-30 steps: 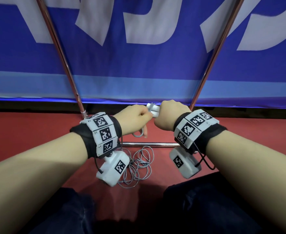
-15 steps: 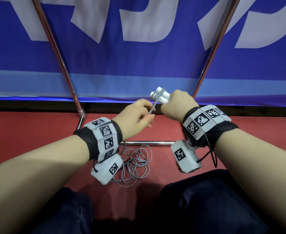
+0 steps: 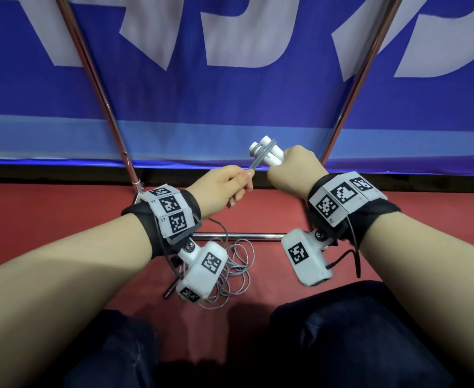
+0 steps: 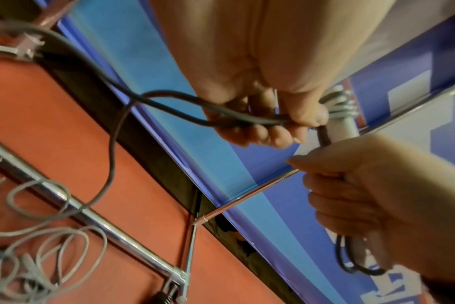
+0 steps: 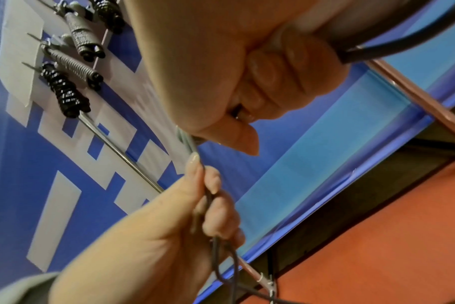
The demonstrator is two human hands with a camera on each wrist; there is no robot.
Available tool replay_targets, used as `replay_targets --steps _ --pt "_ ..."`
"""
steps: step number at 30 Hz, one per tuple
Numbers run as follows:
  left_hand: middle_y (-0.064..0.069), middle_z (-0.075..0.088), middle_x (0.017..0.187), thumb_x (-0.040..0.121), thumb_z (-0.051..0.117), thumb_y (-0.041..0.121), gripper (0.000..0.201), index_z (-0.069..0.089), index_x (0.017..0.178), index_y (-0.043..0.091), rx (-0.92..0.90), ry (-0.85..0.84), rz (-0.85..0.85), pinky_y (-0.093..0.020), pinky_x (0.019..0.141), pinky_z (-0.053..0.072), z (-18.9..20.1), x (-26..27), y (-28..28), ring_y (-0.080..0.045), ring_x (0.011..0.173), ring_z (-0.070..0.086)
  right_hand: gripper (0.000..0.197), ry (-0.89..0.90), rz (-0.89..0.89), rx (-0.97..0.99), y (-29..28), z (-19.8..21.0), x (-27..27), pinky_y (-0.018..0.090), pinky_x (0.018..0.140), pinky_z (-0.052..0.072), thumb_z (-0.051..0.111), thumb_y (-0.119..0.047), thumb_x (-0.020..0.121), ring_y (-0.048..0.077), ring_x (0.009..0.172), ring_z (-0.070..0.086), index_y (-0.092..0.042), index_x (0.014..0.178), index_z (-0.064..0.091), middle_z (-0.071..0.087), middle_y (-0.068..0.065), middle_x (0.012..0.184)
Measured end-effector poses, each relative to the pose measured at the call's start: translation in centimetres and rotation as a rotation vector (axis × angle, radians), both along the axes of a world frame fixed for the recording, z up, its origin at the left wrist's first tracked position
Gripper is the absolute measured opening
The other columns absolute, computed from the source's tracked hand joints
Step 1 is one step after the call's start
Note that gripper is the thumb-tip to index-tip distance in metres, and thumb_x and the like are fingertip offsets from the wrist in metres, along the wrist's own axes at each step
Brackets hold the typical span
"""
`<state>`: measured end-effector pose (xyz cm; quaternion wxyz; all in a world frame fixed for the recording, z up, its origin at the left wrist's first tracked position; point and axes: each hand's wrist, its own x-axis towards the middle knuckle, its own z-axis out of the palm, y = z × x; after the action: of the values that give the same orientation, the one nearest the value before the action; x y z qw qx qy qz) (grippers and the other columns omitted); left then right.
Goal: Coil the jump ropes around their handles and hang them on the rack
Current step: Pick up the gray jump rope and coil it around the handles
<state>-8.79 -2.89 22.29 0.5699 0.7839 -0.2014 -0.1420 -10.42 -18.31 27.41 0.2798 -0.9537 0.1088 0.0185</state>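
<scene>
Rack [image 3: 238, 236]: chrome tube frame stood on the red floor against the blue banner; it looked rigid enough to take hung ropes. In the right wrist view, wrapped ropes [image 5: 85, 42] already hung on pegs higher up.
Loose rope [image 3: 237, 271]: thin grey cord lay in slack loops on the floor by the rack's bottom bar. Judged light, limp and prone to tangle; best fed under light tension, pinched close to the handles.
Handles [image 3: 266, 152]: two white plastic cylinders were held side by side, a few grey turns wrapped near their tips. Judged light, hard and smooth, so turns could slip off; grip low, below the wraps.
Right hand [image 3: 294, 170]: fist closed round the handles' lower ends.
Left hand [image 3: 224, 186]: pinched the cord [image 4: 247, 121] just beside the handles, apparently doubled, though blur made that uncertain.
</scene>
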Motion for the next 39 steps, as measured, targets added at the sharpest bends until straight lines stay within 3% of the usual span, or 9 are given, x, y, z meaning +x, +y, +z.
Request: replay_targets --steps 4,7,13,16,18,22,26,31,39 --pt "0.002 0.057 0.058 0.099 0.045 0.017 0.026 0.055 0.075 0.013 0.04 -0.031 -0.123 -0.015 0.063 0.043 0.3 0.2 0.9 -0.007 0.055 0.053 0.03 0.063 0.155 0.106 0.3 0.3 -0.7 0.021 0.04 0.027 0.063 -0.012 0.081 0.015 0.043 0.034 -0.014 0.061 0.041 0.039 -0.001 0.052" --pt "0.007 0.058 0.061 0.095 0.052 0.011 0.02 0.059 0.077 0.018 0.317 -0.225 -0.209 -0.014 0.059 0.042 1.1 0.6 2.3 -0.005 0.055 0.053 0.031 0.144 0.348 0.098 0.9 0.6 -1.9 0.02 0.039 0.025 0.07 -0.005 0.076 0.013 0.04 0.032 -0.015 0.064 0.043 0.038 -0.003 0.049" --pt "-0.01 0.065 0.103 0.094 0.05 0.01 0.021 0.064 0.109 0.004 0.754 -0.452 -0.452 -0.032 0.086 0.042 1.8 1.0 3.6 -0.024 0.096 0.058 0.029 0.255 0.782 -0.363 3.5 0.3 -4.3 0.023 0.043 0.028 0.051 -0.004 0.08 0.019 0.051 0.037 -0.014 0.057 0.036 0.04 0.0 0.054" --pt "-0.002 0.064 0.092 0.095 0.044 0.01 0.024 0.059 0.114 0.011 0.845 -0.462 -0.519 -0.035 0.082 0.046 2.0 0.4 3.2 -0.021 0.084 0.06 0.025 0.347 0.862 -0.585 4.1 -0.1 -4.7 0.024 0.042 0.028 0.047 -0.007 0.081 0.021 0.05 0.038 -0.013 0.057 0.038 0.041 0.003 0.055" --pt "0.001 0.062 0.082 0.094 0.042 0.007 0.028 0.059 0.115 0.013 0.848 -0.443 -0.493 -0.034 0.077 0.049 2.2 0.2 3.2 -0.02 0.074 0.061 0.024 0.401 0.862 -0.679 4.3 -0.4 -4.7 0.025 0.043 0.03 0.046 -0.011 0.083 0.018 0.05 0.039 -0.013 0.059 0.04 0.043 0.003 0.058" --pt "-0.002 0.068 0.095 0.097 0.047 0.024 0.026 0.064 0.115 0.017 0.972 -0.534 -0.438 -0.027 0.077 0.043 2.9 0.3 3.1 -0.022 0.091 0.061 0.022 0.413 0.703 -0.773 3.6 -1.6 -3.9 0.026 0.058 0.04 0.047 -0.023 0.085 0.019 0.057 0.046 -0.016 0.064 0.044 0.047 0.0 0.064" --pt "-0.005 0.063 0.06 0.097 0.033 0.052 0.057 0.067 0.084 0.008 0.964 -0.469 -0.345 -0.018 0.056 0.038 3.5 -0.1 2.2 -0.019 0.063 0.059 0.018 0.315 0.513 -0.755 2.7 -2.7 -2.8 0.028 0.067 0.042 0.051 -0.033 0.087 0.025 0.072 0.051 -0.018 0.076 0.052 0.048 -0.001 0.07" --pt "-0.002 0.066 0.061 0.101 0.039 0.032 0.032 0.054 0.083 0.01 0.785 -0.361 -0.249 -0.015 0.049 0.043 2.7 -0.9 1.2 -0.006 0.039 0.053 0.018 0.207 0.348 -0.671 1.9 -2.4 -1.6 0.03 0.066 0.04 0.052 -0.024 0.084 0.025 0.073 0.051 -0.019 0.069 0.042 0.045 -0.002 0.068" --pt "-0.006 0.065 0.058 0.094 0.046 0.019 0.018 0.04 0.079 0.01 0.529 -0.329 -0.066 -0.025 0.046 0.048 0.8 -1.3 0.9 -0.017 0.045 0.064 0.04 -0.032 0.296 -0.554 1.5 -2.1 -0.7 0.031 0.06 0.032 0.052 -0.024 0.089 0.027 0.071 0.045 -0.012 0.123 0.034 0.044 0.0 0.076"
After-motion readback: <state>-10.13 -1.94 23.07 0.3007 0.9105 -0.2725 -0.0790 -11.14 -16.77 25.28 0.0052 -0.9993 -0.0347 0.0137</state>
